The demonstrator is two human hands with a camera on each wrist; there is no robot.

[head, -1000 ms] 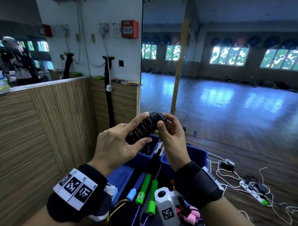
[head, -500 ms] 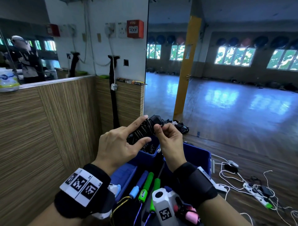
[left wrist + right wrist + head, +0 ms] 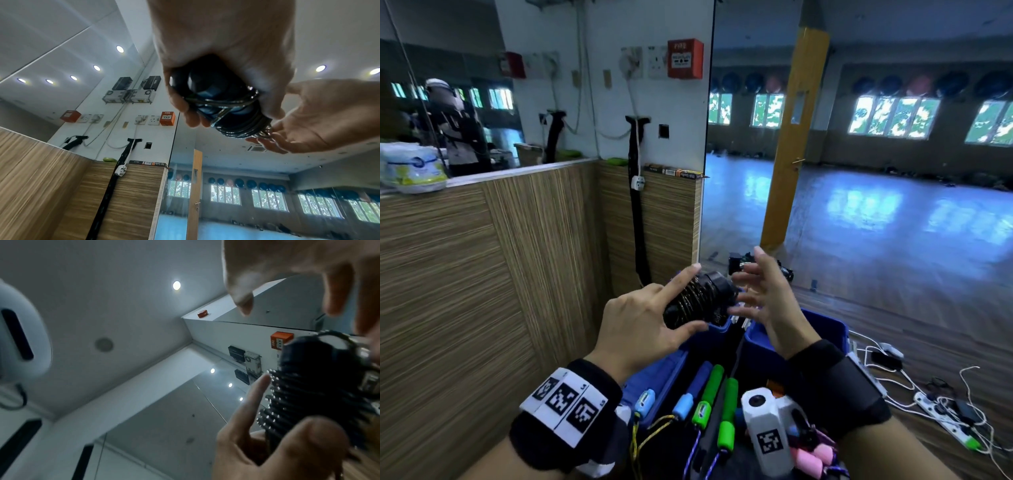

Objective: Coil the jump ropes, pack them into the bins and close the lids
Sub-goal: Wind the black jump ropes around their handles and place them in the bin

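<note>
A black jump rope (image 3: 700, 299), its cord wound tightly round the black handles (image 3: 223, 104), is held up at chest height. My left hand (image 3: 650, 325) grips this bundle (image 3: 312, 391), thumb under it and index finger stretched along its top. My right hand (image 3: 767, 294) hovers just right of the bundle's end with fingers spread, holding nothing. In the left wrist view its palm (image 3: 320, 116) faces the coil. Two blue bins (image 3: 825, 329) stand open below the hands; the left bin (image 3: 714, 334) holds a dark rope.
Green-handled (image 3: 726, 407), blue-handled (image 3: 693, 390) and pink-handled (image 3: 813, 457) ropes lie below my wrists. A blue lid (image 3: 661, 373) sits left of the bins. A wood-panelled wall (image 3: 482, 274) is close on the left. White cables and a power strip (image 3: 941, 414) lie on the floor at right.
My right hand has let go of the bundle's end and spread its fingers beside it. The left hand keeps its grip; the view has tilted slightly.
</note>
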